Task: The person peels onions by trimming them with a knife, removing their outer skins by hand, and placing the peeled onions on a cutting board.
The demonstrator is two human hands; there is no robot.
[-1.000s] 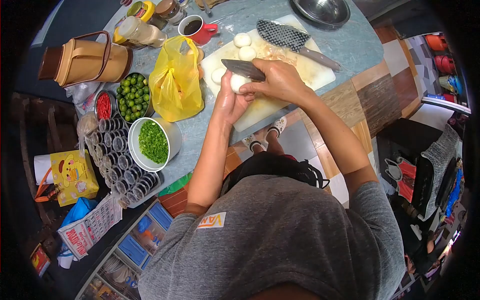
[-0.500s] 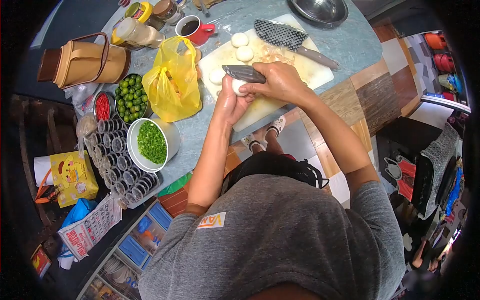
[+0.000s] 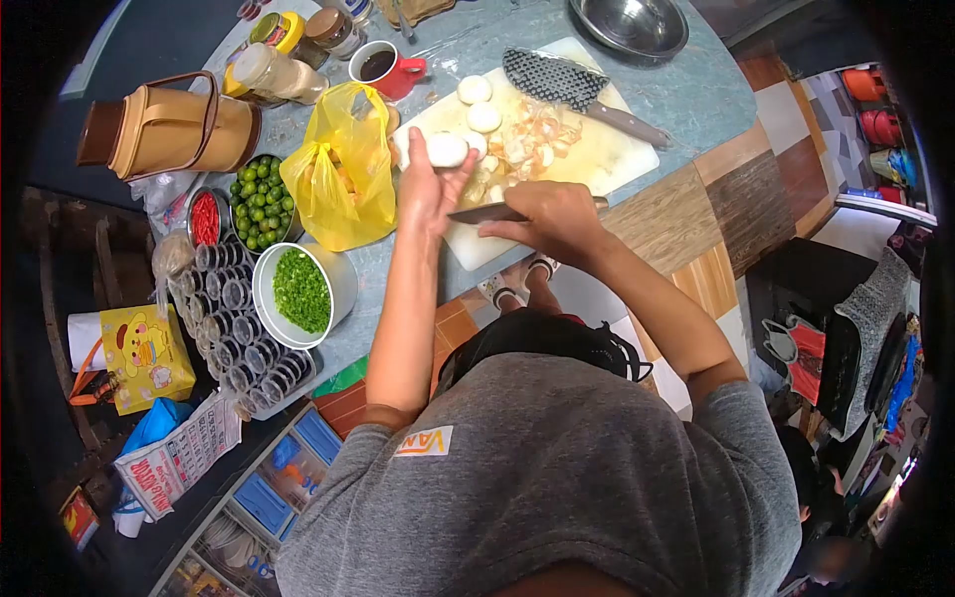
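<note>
My left hand [image 3: 428,196] holds a peeled white onion [image 3: 446,150] between thumb and fingers, over the left side of the white cutting board [image 3: 622,149]. My right hand [image 3: 557,219] is closed around a knife [image 3: 485,214], its dark blade pointing left, below the onion and close to my left wrist. Two more peeled onions [image 3: 484,116] lie on the board, and another white one shows partly beside my left fingers. Brownish peelings [image 3: 537,134] are scattered across the middle. A cleaver with a dark patterned blade [image 3: 553,78] rests along the far edge.
Left of the board are a yellow plastic bag [image 3: 343,189], a white tub of chopped greens [image 3: 346,284], a bowl of small green citrus [image 3: 263,199] and several lidded cups [image 3: 234,318]. A red mug [image 3: 406,75] and a metal bowl [image 3: 637,25] stand farther back.
The knife has come away from the onion and dropped lower with my right hand. My left hand has moved up and left, its fingers loosening, uncovering more peelings on the board.
</note>
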